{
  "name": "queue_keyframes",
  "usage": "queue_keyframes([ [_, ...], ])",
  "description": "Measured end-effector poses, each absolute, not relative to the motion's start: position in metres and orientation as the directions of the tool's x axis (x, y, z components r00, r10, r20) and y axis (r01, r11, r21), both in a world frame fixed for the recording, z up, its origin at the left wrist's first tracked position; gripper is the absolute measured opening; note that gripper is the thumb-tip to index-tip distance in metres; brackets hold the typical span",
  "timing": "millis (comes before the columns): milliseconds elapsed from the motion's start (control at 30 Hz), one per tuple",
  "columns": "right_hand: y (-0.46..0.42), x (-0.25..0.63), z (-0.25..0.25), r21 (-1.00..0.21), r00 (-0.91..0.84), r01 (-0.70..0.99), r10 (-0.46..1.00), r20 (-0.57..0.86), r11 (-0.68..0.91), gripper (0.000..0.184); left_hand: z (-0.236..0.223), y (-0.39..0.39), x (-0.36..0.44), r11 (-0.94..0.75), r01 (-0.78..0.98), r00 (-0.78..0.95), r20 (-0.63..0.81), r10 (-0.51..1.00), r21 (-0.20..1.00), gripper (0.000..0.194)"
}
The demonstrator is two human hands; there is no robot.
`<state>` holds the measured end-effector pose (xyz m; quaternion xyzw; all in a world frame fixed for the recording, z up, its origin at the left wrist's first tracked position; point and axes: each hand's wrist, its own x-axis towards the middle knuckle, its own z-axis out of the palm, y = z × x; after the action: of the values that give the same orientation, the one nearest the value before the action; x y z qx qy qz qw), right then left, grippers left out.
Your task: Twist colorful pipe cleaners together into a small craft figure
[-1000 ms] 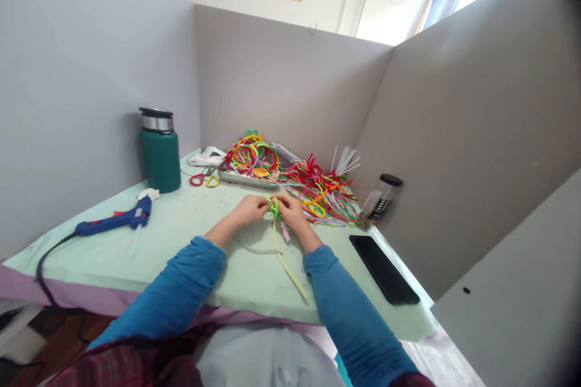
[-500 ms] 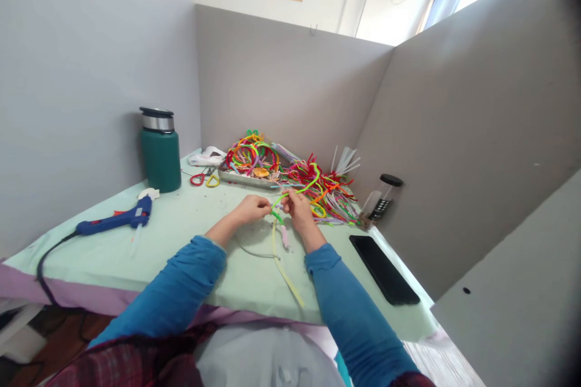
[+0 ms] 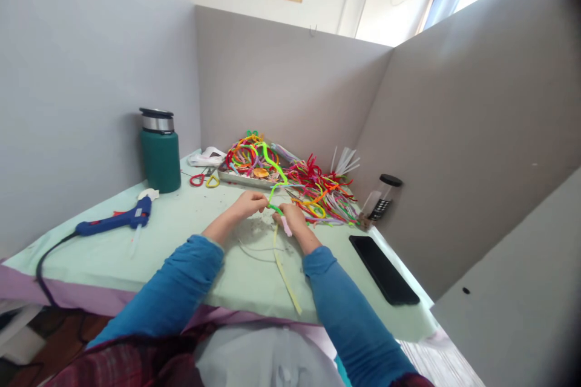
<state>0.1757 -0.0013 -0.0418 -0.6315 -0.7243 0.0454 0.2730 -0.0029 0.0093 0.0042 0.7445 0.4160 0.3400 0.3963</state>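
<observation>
Over the middle of the table, my left hand (image 3: 254, 202) is closed in a pinch on a lime-green pipe cleaner (image 3: 276, 164), whose loose length bends up and away toward the tray. My right hand (image 3: 293, 216) is closed beside it, its fingers partly hidden, around a short darker green stem (image 3: 275, 209). The stem meets the left fingertips, and a pale pink piece (image 3: 285, 227) hangs at its lower end. Below the hands a pale yellow strip (image 3: 285, 281) lies toward the table's front edge, with a thin grey wire (image 3: 261, 259) next to it.
A metal tray (image 3: 247, 181) at the back holds coiled pipe cleaners; a loose pile (image 3: 324, 184) lies right of it. Scissors (image 3: 204, 180), a green bottle (image 3: 161, 154) and a corded blue glue gun (image 3: 118, 221) are left. A black phone (image 3: 384, 269) and clear jar (image 3: 381, 201) are right.
The lime-green pipe cleaner was looped between my hands, then stretched up to the right from my right fingers; now it leans back-left. My right hand has lowered onto the green stem, and the pink end has lifted.
</observation>
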Motion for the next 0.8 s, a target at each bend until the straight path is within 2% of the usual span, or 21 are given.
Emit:
queue_keyframes([
  [67,0.000,0.178,-0.040,-0.452,-0.039,0.870,0.940,0.340,0.199,0.005,0.005,0.009,-0.003,-0.314,0.336,0.415,0.159,0.896,0.888,0.023],
  [100,0.000,0.180,-0.039,-0.500,-0.040,0.838,0.940,0.340,0.217,0.008,0.005,0.009,-0.003,-0.301,0.326,0.409,0.153,0.900,0.896,0.023],
  [200,-0.002,0.191,-0.032,-0.595,-0.238,0.721,0.933,0.270,0.356,0.019,0.006,0.009,-0.004,-0.266,0.274,0.393,0.145,0.908,0.924,0.022],
  [300,-0.005,0.200,-0.027,-0.583,-0.439,0.668,0.878,0.192,0.462,0.018,0.008,0.009,-0.006,-0.241,0.208,0.386,0.147,0.911,0.948,0.020],
  [400,-0.006,0.206,-0.023,-0.541,-0.496,0.676,0.852,0.169,0.501,0.009,0.011,0.008,-0.008,-0.226,0.163,0.368,0.153,0.917,0.960,0.020],
  [467,-0.007,0.212,-0.017,-0.493,-0.437,0.727,0.876,0.206,0.479,0.003,0.013,0.008,-0.010,-0.221,0.145,0.351,0.159,0.923,0.964,0.019],
  [533,-0.010,0.223,-0.009,-0.446,-0.304,0.800,0.912,0.274,0.401,0.006,0.015,0.008,-0.012,-0.226,0.117,0.329,0.177,0.927,0.967,0.019],
  [600,-0.014,0.236,0.000,-0.396,-0.047,0.908,0.974,0.221,0.134,0.009,0.016,0.009,-0.014,-0.236,0.074,0.303,0.203,0.931,0.969,0.019],
  [667,-0.019,0.247,0.007,-0.303,0.249,0.931,0.961,0.119,-0.204,0.010,0.016,0.009,-0.015,-0.237,0.028,0.288,0.219,0.932,0.971,0.019],
  [733,-0.023,0.253,0.010,-0.275,0.318,0.918,0.945,0.077,-0.287,0.009,0.016,0.010,-0.015,-0.228,0.002,0.287,0.218,0.933,0.974,0.019],
  [800,-0.026,0.251,0.009,-0.300,0.282,0.920,0.957,0.060,-0.253,0.008,0.016,0.010,-0.015,-0.219,-0.002,0.294,0.210,0.933,0.976,0.021],
])
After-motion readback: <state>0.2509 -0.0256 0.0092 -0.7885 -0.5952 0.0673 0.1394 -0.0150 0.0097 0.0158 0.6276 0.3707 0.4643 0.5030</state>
